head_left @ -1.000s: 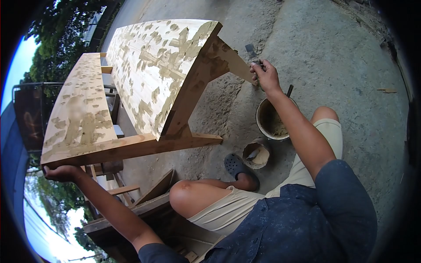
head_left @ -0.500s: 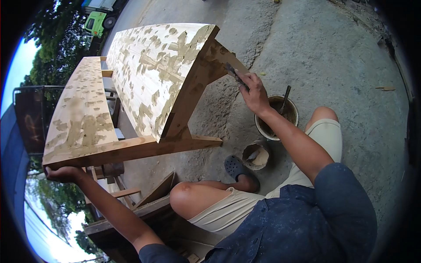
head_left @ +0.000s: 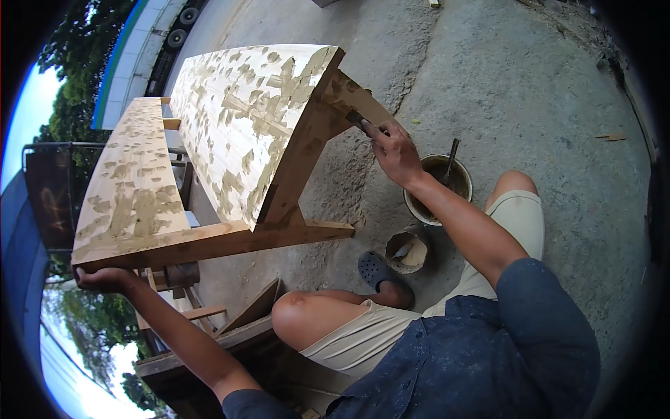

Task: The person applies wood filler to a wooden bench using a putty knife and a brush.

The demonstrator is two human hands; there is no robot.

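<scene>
A long wooden piece of furniture stands before me, its pale broad panel and its lower panel blotched with grey-brown filler. My right hand is closed round a small dark scraper, whose blade touches the wooden end piece at the upper right. At the far left, my left hand is wrapped under the lower corner of the wooden frame. Just below my right forearm sits a round pot of brown paste with a handle sticking up.
A smaller container of pale powder stands on the concrete by my shoe. Wooden boards lie near my left knee. A large truck is at the upper left, and a wood scrap lies at the right.
My right hand and the scraper have moved slightly down and left along the end piece. The green vehicle has gone from the upper left, where a long truck body now shows.
</scene>
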